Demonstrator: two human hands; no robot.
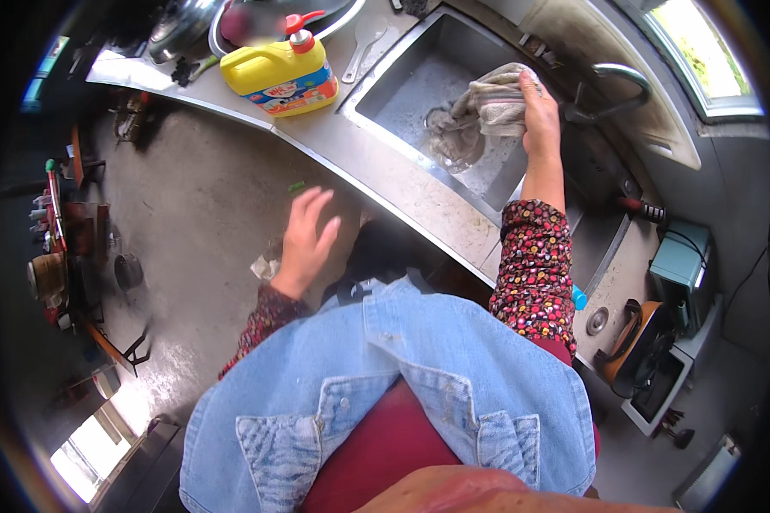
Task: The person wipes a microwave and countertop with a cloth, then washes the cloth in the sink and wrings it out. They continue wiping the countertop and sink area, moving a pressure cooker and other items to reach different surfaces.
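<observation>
My right hand [539, 109] is closed on a wet, greyish striped cloth [498, 98] over the sink. The cloth's lower end hangs into the metal sink [393, 107], where a wet grey bunch lies or dangles near the bottom; I cannot tell which. My left hand [306, 239] hovers over the floor in front of the counter, fingers apart, holding nothing. A curved faucet [624, 75] rises behind the sink, to the right of my right hand.
A yellow jug with a red pump [278, 79] stands on the counter [316, 141] left of the sink, beside a white spatula-like utensil [364, 50]. Farther left are a basin [344, 19] and a pot lid. At right, a teal box [680, 261] and an orange-brown object [635, 346] sit on the counter.
</observation>
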